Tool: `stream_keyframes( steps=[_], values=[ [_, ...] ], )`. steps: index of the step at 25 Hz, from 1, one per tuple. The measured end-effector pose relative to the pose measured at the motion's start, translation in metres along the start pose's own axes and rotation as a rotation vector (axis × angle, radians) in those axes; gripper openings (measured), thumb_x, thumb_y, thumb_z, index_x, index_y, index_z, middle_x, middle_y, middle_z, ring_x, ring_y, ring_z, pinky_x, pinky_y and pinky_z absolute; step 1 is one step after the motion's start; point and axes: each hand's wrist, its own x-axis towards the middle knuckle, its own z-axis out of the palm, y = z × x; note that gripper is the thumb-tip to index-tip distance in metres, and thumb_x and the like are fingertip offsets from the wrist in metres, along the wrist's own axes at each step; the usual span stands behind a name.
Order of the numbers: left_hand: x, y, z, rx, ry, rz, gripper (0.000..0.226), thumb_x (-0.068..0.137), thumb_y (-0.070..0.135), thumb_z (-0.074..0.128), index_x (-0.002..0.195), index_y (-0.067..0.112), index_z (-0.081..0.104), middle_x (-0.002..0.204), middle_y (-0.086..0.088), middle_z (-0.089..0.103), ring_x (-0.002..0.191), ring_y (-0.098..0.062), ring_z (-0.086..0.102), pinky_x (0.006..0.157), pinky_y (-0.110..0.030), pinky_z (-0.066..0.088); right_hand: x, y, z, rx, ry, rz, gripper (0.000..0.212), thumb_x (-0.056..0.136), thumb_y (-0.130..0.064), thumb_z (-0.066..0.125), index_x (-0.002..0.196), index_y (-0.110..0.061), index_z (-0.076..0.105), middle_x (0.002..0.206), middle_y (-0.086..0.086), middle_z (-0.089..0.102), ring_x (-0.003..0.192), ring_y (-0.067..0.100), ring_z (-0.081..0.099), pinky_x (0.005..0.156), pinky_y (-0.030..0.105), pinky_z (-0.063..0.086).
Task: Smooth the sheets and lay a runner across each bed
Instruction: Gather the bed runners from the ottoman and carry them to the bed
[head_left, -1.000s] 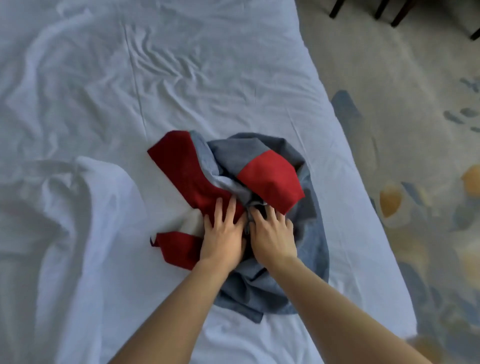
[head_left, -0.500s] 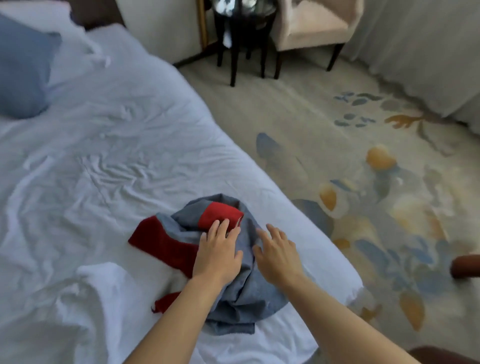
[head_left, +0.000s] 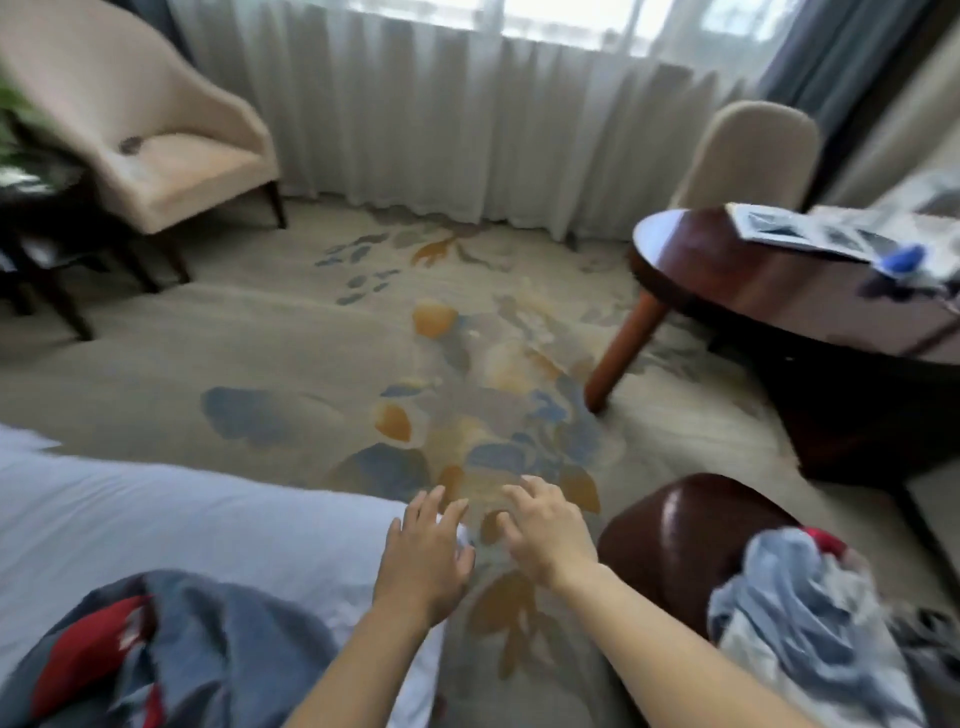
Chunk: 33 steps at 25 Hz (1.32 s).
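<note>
A crumpled grey and red runner (head_left: 171, 649) lies on the white sheet (head_left: 156, 519) at the corner of the bed, bottom left. My left hand (head_left: 423, 556) hovers over the bed's corner with spread fingers and holds nothing. My right hand (head_left: 545, 530) is open too, out over the carpet just past the bed's edge. A second bunched grey, white and red runner (head_left: 800, 618) sits on a dark brown leather stool (head_left: 670, 540) at the bottom right, a short way right of my right hand.
Patterned carpet (head_left: 415, 364) fills the floor ahead. A round dark wooden table (head_left: 779, 291) with papers stands at the right, one leg reaching toward the middle. A beige armchair (head_left: 156, 156) is at the far left, another chair (head_left: 748, 156) behind the table, curtains (head_left: 441, 104) beyond.
Both hands have let go of the runner on the bed and lifted off it. My view has swung right, from the bed to the carpet, table and stool.
</note>
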Motion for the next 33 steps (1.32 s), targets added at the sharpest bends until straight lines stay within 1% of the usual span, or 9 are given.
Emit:
stream_keyframes(
  steps=[5,8,13,17,20,24,28,30,33],
  values=[
    [0.04,0.173,0.068,0.023,-0.11,0.231,0.059,0.094,0.045,0.053,0.149,0.029,0.037,0.161,-0.001,0.026,0.148,-0.019,0.02,0.119,-0.038,0.025,-0.066,0.214,-0.039,0.056,0.059,0.321,0.046,0.098,-0.045,0.044,0.141,-0.032,0.048,0.154,0.001,0.037,0.139,0.023,0.035,0.107,0.041,0.037],
    [0.054,0.27,0.116,0.042,-0.172,0.341,0.062,0.093,0.046,0.056,0.149,0.028,0.038,0.159,-0.002,0.03,0.147,-0.02,0.024,0.119,-0.035,0.027,-0.126,0.327,-0.045,0.134,0.074,0.52,0.048,0.098,-0.044,0.043,0.143,-0.031,0.046,0.155,0.002,0.036,0.14,0.024,0.035,0.109,0.04,0.035],
    [0.085,0.387,0.199,0.049,-0.309,0.425,0.062,0.09,0.042,0.063,0.146,0.024,0.044,0.155,-0.004,0.036,0.143,-0.023,0.031,0.114,-0.034,0.032,-0.205,0.46,-0.036,0.276,0.043,0.807,0.057,0.1,-0.045,0.04,0.154,-0.031,0.027,0.162,0.002,0.022,0.145,0.026,0.026,0.11,0.043,0.035],
    [0.137,0.454,0.269,0.08,-0.4,0.532,0.061,0.089,0.042,0.065,0.144,0.024,0.045,0.152,-0.004,0.039,0.139,-0.025,0.035,0.111,-0.037,0.034,-0.235,0.512,0.008,0.447,0.106,1.016,0.059,0.1,-0.048,0.042,0.155,-0.032,0.024,0.163,0.001,0.021,0.147,0.025,0.023,0.112,0.043,0.035],
    [0.192,0.501,0.341,0.135,-0.462,0.644,0.06,0.089,0.037,0.066,0.143,0.019,0.047,0.148,-0.008,0.042,0.137,-0.029,0.036,0.111,-0.039,0.03,-0.248,0.55,0.06,0.552,0.203,1.219,0.059,0.1,-0.047,0.042,0.154,-0.034,0.022,0.161,0.0,0.023,0.143,0.026,0.029,0.105,0.042,0.042],
    [0.249,0.526,0.44,0.185,-0.492,0.722,0.065,0.089,0.035,0.067,0.145,0.015,0.043,0.15,-0.015,0.038,0.14,-0.034,0.031,0.114,-0.043,0.026,-0.244,0.608,0.131,0.64,0.278,1.455,0.06,0.099,-0.047,0.044,0.154,-0.035,0.024,0.16,0.002,0.021,0.142,0.029,0.028,0.104,0.046,0.041],
    [0.26,0.522,0.515,0.229,-0.521,0.709,0.072,0.088,0.048,0.062,0.15,0.03,0.031,0.161,-0.012,0.018,0.147,-0.035,0.015,0.115,-0.052,0.027,-0.225,0.642,0.186,0.72,0.328,1.517,0.06,0.098,-0.045,0.046,0.153,-0.032,0.028,0.16,0.005,0.023,0.142,0.032,0.028,0.105,0.048,0.038],
    [0.255,0.516,0.535,0.223,-0.536,0.679,0.072,0.087,0.052,0.063,0.149,0.033,0.032,0.163,-0.011,0.012,0.149,-0.034,0.011,0.118,-0.051,0.023,-0.213,0.64,0.198,0.748,0.369,1.496,0.059,0.097,-0.043,0.048,0.152,-0.032,0.028,0.156,0.006,0.027,0.138,0.033,0.032,0.104,0.047,0.039],
    [0.247,0.504,0.559,0.16,-0.59,0.577,0.066,0.085,0.057,0.062,0.145,0.037,0.04,0.163,-0.007,0.015,0.149,-0.031,0.016,0.12,-0.05,0.021,-0.197,0.64,0.209,0.806,0.463,1.523,0.058,0.096,-0.042,0.051,0.15,-0.034,0.032,0.152,0.006,0.036,0.134,0.034,0.037,0.105,0.045,0.037]
  ],
)
